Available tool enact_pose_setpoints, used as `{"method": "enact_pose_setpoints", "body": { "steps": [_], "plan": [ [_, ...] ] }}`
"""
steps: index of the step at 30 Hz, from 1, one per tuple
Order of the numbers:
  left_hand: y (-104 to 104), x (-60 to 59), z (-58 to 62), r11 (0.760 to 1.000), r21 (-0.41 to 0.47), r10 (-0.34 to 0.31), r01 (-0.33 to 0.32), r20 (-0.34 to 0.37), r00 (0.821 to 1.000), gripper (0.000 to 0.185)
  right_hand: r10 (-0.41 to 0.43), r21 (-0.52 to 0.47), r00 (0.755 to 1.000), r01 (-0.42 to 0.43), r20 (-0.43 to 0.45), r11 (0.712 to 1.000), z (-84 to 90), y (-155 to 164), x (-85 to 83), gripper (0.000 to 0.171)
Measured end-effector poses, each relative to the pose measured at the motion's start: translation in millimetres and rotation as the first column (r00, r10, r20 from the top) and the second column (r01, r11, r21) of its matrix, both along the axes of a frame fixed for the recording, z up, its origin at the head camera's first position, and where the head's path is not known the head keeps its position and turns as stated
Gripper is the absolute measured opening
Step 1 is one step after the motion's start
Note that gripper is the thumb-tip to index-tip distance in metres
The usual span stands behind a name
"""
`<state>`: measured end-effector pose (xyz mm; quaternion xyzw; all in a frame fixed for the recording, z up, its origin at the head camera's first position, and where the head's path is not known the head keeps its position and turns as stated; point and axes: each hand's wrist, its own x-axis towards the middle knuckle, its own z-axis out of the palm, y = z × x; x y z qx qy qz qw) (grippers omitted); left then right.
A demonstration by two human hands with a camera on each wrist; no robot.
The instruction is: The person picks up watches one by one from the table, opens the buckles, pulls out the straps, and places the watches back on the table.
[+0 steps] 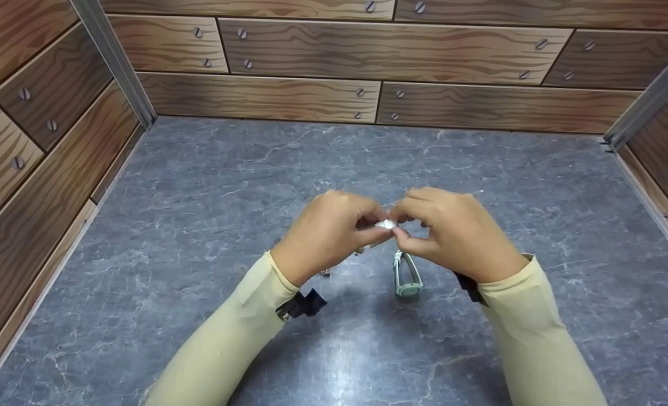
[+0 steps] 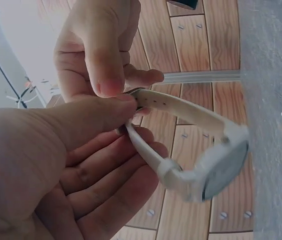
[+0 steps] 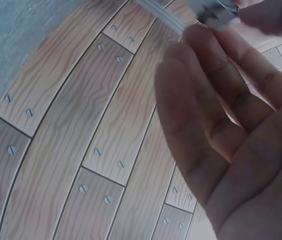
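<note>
Both hands hold a white-strapped wristwatch between their fingertips, above the table. In the left wrist view the watch (image 2: 196,172) hangs as a loop, its round face low and slightly blurred. My left hand (image 1: 334,234) pinches the strap near its buckle between thumb and fingers. From the other side my right hand (image 1: 452,231) pinches the same end, thumb and index finger touching it. Only a pale bit of the watch (image 1: 387,224) shows between the hands in the head view. On the table below them rests a pale green wristwatch (image 1: 408,287), its strap looped.
The grey marbled table (image 1: 226,169) is enclosed by wood-patterned panels (image 1: 390,51) with metal corner posts (image 1: 119,62). A small brownish item (image 1: 326,272), too small to identify, shows beside the left wrist. Black wrist devices (image 1: 301,305) sit on both sleeves.
</note>
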<state>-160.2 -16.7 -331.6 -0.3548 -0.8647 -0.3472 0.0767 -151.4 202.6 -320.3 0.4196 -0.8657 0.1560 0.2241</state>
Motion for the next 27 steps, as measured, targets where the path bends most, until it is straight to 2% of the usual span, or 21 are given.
{"method": "enact_pose_setpoints", "body": {
  "steps": [5,10,14,18,23,27],
  "plan": [
    [0.7,-0.5,-0.1,1.0,-0.021,-0.004,0.003,-0.022,1.0,0.012,0.014,0.027,1.0,-0.013,-0.028,1.0,0.6,-0.5,-0.2,0.011],
    [1.0,0.4,0.6,1.0,0.018,-0.012,0.012,-0.03,0.999,0.013,0.028,0.025,0.997,-0.027,-0.065,0.999,1.4,-0.8,-1.4,0.01],
    [2.5,0.4,0.2,0.995,0.089,-0.034,0.034,0.003,0.999,0.014,0.051,-0.009,0.994,-0.052,-0.1,0.999,2.2,0.7,-2.8,0.01],
    [3.7,1.1,0.6,0.977,0.205,-0.073,0.06,0.054,0.996,0.012,0.072,-0.106,0.991,-0.083,-0.11,0.991,2.7,1.4,-4.7,0.012],
    [4.0,2.0,0.9,0.949,0.306,-0.098,0.072,0.068,0.993,0.01,0.073,-0.234,0.997,-0.075,-0.019,0.969,2.6,0.6,-4.9,0.015],
    [4.1,0.9,-0.4,0.953,0.293,-0.092,0.076,0.042,0.995,0.01,0.08,-0.245,0.995,-0.062,0.065,0.968,4.4,2.5,-3.1,0.015]
  ]
}}
